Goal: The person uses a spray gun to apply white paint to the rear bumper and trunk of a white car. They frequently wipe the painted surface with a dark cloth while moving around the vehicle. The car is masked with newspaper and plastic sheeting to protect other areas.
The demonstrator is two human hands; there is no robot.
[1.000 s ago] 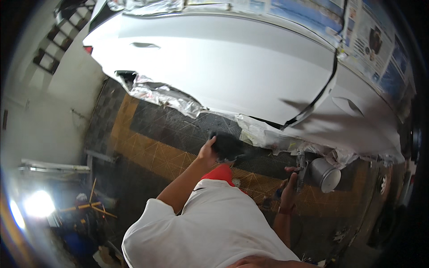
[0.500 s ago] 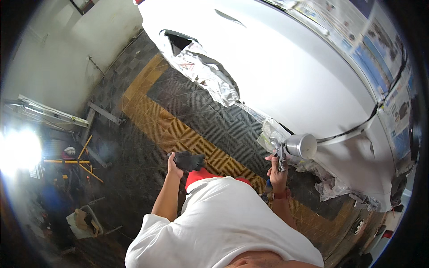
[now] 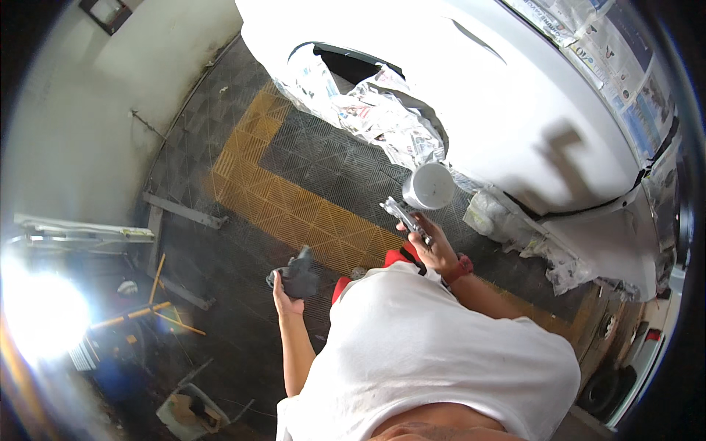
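A spray gun (image 3: 407, 222) with a pale round cup (image 3: 431, 187) on it is gripped in my right hand (image 3: 438, 248), fingers wrapped around its metal body. It is held in the air over the floor, apart from the white car body (image 3: 507, 110), which carries a dark shadow on its side. My left hand (image 3: 288, 300) is closed on a crumpled dark cloth (image 3: 297, 276) to the left of my body. Crumpled masking paper (image 3: 386, 117) fills the wheel opening of the car.
Newspaper sheets (image 3: 632, 81) cover the car's upper part at right, and plastic film (image 3: 507, 224) hangs along its lower edge. At left shine a bright lamp (image 3: 48, 312) and a yellow stand (image 3: 140, 314). A box (image 3: 193, 413) sits low on the left. Floor tiles (image 3: 316, 220) are yellow and black.
My right hand has swung the spray gun left and away from the car's lower edge. The cloth in my left hand has changed shape, and my view has turned.
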